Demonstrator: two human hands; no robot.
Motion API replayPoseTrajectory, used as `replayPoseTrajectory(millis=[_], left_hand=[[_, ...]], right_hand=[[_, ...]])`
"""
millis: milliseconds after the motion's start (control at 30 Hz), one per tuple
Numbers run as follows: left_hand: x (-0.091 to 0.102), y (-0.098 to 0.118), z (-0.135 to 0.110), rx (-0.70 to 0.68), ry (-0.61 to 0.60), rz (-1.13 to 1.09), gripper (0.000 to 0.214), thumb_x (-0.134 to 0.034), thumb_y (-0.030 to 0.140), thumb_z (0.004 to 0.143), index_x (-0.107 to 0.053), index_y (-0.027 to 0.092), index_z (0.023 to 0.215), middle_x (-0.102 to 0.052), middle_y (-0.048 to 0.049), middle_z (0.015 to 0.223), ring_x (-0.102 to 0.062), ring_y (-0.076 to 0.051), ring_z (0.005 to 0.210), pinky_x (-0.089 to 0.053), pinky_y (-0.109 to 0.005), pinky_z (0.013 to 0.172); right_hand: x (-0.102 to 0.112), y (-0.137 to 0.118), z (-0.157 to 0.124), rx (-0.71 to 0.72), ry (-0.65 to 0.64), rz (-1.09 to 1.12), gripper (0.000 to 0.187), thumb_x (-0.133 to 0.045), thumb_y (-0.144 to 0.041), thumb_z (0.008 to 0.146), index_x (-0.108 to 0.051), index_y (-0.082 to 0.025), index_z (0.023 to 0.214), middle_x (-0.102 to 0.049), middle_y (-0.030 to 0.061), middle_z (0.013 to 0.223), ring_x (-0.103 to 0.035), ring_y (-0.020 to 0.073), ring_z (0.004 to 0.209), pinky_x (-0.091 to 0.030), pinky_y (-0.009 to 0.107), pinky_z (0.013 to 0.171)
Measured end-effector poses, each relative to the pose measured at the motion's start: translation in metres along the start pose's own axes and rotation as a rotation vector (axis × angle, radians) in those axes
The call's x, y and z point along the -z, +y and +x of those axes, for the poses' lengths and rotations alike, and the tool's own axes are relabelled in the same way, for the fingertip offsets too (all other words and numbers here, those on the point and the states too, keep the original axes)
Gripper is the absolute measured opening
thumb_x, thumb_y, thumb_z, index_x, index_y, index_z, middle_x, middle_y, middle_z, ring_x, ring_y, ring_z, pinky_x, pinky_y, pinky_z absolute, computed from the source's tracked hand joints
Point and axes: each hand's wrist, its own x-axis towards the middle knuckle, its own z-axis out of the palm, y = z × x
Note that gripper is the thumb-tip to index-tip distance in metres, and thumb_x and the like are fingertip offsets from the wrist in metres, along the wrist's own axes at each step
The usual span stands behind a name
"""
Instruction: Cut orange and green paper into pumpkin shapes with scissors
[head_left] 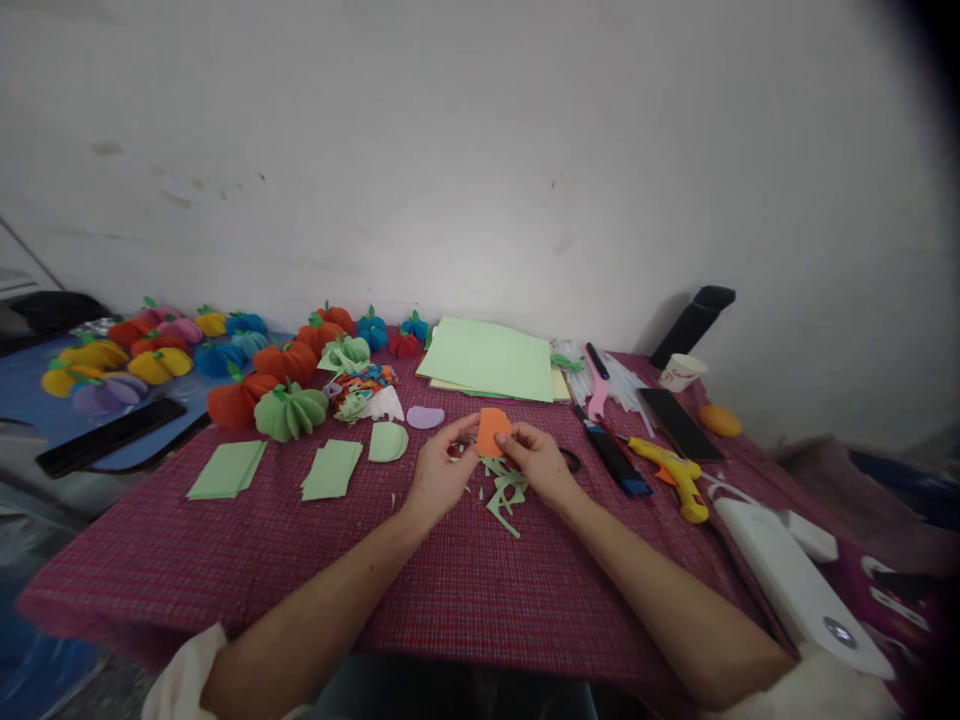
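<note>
Both my hands meet over the middle of the red checked tablecloth (225, 560). My left hand (439, 468) and my right hand (536, 460) pinch a small orange paper piece (492, 430) between their fingertips, holding it upright just above the cloth. Under and beside my right hand lie light green paper scraps (504, 495). A green half circle (387, 441) and a lilac cut-out (424, 416) lie just left of my left hand.
Two stacks of green paper strips (330, 468) lie front left. Paper pumpkins (289, 410) in several colours fill the back left. Green sheets (491, 358) lie behind the hands. A yellow glue gun (675, 470), a black phone (679, 420) and a paper cup (681, 371) sit right.
</note>
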Motion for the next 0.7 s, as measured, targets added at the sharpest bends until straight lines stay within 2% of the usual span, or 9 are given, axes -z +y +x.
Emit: replayPoseTrajectory(millis=[267, 500, 700], left_hand=[[0.0013, -0.004, 0.0002, 0.006, -0.026, 0.002, 0.039, -0.054, 0.019, 0.071, -0.059, 0.022, 0.109, -0.064, -0.0049, 0.102, -0.058, -0.017, 0.087, -0.042, -0.025, 0.073], [0.0007, -0.0005, 0.0004, 0.037, -0.046, -0.121, 0.039, -0.055, 0.018, 0.07, -0.059, 0.021, 0.108, -0.064, -0.0059, 0.104, -0.058, -0.017, 0.092, -0.042, -0.027, 0.08], [0.0016, -0.009, 0.0019, -0.001, -0.057, -0.093, 0.04, -0.054, 0.019, 0.071, -0.055, 0.019, 0.111, -0.062, -0.0068, 0.105, -0.057, -0.017, 0.093, -0.044, -0.029, 0.079]], right_hand=[[0.0006, 0.0002, -0.0004, 0.018, -0.023, -0.001, 0.028, -0.055, -0.044, 0.074, -0.054, -0.016, 0.072, -0.045, -0.0047, 0.053, -0.035, 0.0072, 0.044, -0.026, 0.019, 0.042], [0.0006, 0.0004, -0.0018, 0.059, -0.064, 0.01, 0.025, -0.056, -0.042, 0.075, -0.055, -0.016, 0.074, -0.051, -0.0029, 0.061, -0.041, 0.0083, 0.05, -0.032, 0.02, 0.047], [0.0008, 0.0014, -0.0008, 0.074, -0.059, 0.017, 0.024, -0.057, -0.041, 0.074, -0.057, -0.016, 0.074, -0.053, -0.0031, 0.061, -0.043, 0.0087, 0.05, -0.034, 0.02, 0.049]])
